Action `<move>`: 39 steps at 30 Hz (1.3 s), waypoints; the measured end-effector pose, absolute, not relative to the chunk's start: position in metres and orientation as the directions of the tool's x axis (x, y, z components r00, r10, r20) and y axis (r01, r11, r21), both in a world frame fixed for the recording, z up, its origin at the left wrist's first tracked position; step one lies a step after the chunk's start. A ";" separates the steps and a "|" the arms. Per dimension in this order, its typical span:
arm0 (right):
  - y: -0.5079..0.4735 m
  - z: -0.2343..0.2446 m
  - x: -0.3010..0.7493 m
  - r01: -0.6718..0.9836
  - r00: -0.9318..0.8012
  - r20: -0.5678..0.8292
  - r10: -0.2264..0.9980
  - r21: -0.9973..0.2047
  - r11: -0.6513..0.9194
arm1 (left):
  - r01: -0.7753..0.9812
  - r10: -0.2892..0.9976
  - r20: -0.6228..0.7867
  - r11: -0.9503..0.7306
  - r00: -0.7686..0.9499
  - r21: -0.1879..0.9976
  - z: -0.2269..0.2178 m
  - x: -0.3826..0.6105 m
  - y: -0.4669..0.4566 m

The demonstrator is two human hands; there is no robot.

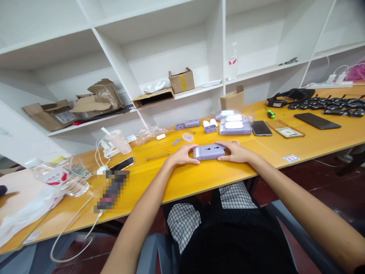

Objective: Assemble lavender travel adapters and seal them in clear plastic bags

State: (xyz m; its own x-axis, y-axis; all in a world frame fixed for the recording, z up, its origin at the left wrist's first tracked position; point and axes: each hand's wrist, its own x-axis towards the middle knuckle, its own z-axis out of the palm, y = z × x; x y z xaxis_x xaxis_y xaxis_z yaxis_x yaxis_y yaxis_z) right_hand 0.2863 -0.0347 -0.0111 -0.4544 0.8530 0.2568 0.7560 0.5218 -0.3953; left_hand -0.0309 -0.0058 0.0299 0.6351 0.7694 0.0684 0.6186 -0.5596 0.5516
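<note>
A lavender plastic housing with perforated sides lies on the yellow wooden table, near the table's front edge. My left hand grips its left end, and my right hand holds its right end with the fingers over the top. A loose metal coil spring lies left of my left hand. Beyond my hands are a small grey part and a clear pinkish piece. Further back sit lavender parts and a larger lavender unit with white tops.
A smartphone, a green-handled screwdriver and several black devices lie to the right. A plastic cup, a power strip, a water bottle and a pixelated object stand to the left. White shelves rise behind.
</note>
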 end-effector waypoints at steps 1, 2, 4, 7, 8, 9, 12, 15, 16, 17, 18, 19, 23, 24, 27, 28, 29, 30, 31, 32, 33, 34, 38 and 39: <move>-0.035 -0.011 0.287 0.754 -0.458 0.254 0.852 -0.397 0.523 | 0.609 0.771 0.072 -0.553 0.632 0.569 0.030 -0.030 -0.007; -0.035 -0.011 0.287 0.753 -0.460 0.249 0.852 -0.399 0.524 | 0.600 0.775 0.073 -0.542 0.628 0.589 0.029 -0.030 -0.008; -0.034 -0.011 0.289 0.753 -0.461 0.242 0.854 -0.401 0.521 | 0.580 0.785 0.074 -0.514 0.615 0.633 0.027 -0.028 -0.009; -0.034 -0.010 0.291 0.755 -0.458 0.241 0.856 -0.403 0.517 | 0.530 0.804 0.095 -0.471 0.587 0.705 0.021 -0.025 -0.009; -0.034 -0.010 0.291 0.753 -0.458 0.242 0.855 -0.405 0.518 | 0.504 0.810 0.101 -0.451 0.578 0.736 0.019 -0.024 -0.009; -0.033 -0.009 0.292 0.750 -0.460 0.243 0.854 -0.408 0.520 | 0.474 0.816 0.101 -0.426 0.569 0.771 0.017 -0.022 -0.009; -0.033 -0.009 0.294 0.737 -0.472 0.244 0.847 -0.417 0.531 | 0.380 0.825 0.065 -0.327 0.562 0.865 0.014 -0.019 -0.010; -0.034 -0.009 0.294 0.735 -0.479 0.240 0.844 -0.416 0.536 | 0.312 0.820 0.041 -0.263 0.571 0.913 0.014 -0.017 -0.011; -0.035 -0.009 0.294 0.738 -0.477 0.240 0.845 -0.413 0.534 | 0.303 0.817 0.040 -0.258 0.575 0.917 0.013 -0.017 -0.011; -0.036 -0.008 0.294 0.741 -0.475 0.241 0.846 -0.409 0.532 | 0.305 0.815 0.042 -0.263 0.578 0.915 0.013 -0.016 -0.011; -0.036 -0.008 0.294 0.744 -0.473 0.243 0.847 -0.405 0.531 | 0.320 0.815 0.048 -0.280 0.577 0.905 0.012 -0.016 -0.010; -0.037 -0.008 0.294 0.746 -0.471 0.246 0.847 -0.401 0.532 | 0.348 0.818 0.058 -0.306 0.572 0.886 0.012 -0.016 -0.010; -0.038 -0.011 0.293 0.748 -0.477 0.253 0.842 -0.386 0.540 | 0.504 0.825 0.116 -0.442 0.553 0.742 0.007 -0.014 -0.007; -0.038 -0.012 0.293 0.746 -0.482 0.255 0.838 -0.382 0.546 | 0.531 0.825 0.133 -0.468 0.550 0.707 0.006 -0.013 -0.006; -0.036 -0.015 0.293 0.740 -0.497 0.267 0.825 -0.367 0.564 | 0.562 0.823 0.185 -0.513 0.537 0.649 0.004 -0.011 -0.007; -0.036 -0.016 0.292 0.739 -0.499 0.271 0.823 -0.362 0.568 | 0.567 0.824 0.198 -0.519 0.531 0.639 0.003 -0.010 -0.007; -0.035 -0.016 0.291 0.742 -0.498 0.274 0.823 -0.357 0.568 | 0.573 0.825 0.203 -0.522 0.527 0.632 0.003 -0.010 -0.007; -0.035 -0.017 0.290 0.747 -0.495 0.275 0.825 -0.351 0.565 | 0.581 0.827 0.204 -0.522 0.524 0.624 0.003 -0.010 -0.007; -0.034 -0.017 0.289 0.753 -0.490 0.274 0.828 -0.346 0.560 | 0.590 0.828 0.202 -0.523 0.523 0.615 0.004 -0.010 -0.007; -0.034 -0.018 0.288 0.759 -0.483 0.273 0.832 -0.342 0.554 | 0.599 0.827 0.204 -0.527 0.524 0.603 0.005 -0.010 -0.006; -0.033 -0.019 0.286 0.766 -0.475 0.273 0.836 -0.340 0.546 | 0.605 0.823 0.211 -0.539 0.528 0.586 0.006 -0.011 -0.006; -0.032 -0.020 0.285 0.770 -0.467 0.274 0.840 -0.340 0.539 | 0.609 0.815 0.223 -0.555 0.535 0.566 0.007 -0.011 -0.005; -0.028 -0.026 0.280 0.793 -0.415 0.278 0.866 -0.355 0.494 | 0.610 0.792 0.235 -0.591 0.563 0.528 0.011 -0.017 0.001; -0.027 -0.028 0.280 0.799 -0.404 0.278 0.871 -0.356 0.484 | 0.606 0.798 0.226 -0.579 0.559 0.546 0.011 -0.019 0.004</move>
State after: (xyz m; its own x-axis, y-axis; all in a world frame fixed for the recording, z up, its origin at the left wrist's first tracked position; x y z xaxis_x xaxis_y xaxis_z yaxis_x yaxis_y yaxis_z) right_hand 0.2802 -0.0273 -0.0280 -0.4042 0.8714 0.2780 0.7991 0.4843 -0.3561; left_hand -0.0189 0.0037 0.0113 0.5594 0.7976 0.2257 0.6057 -0.5792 0.5456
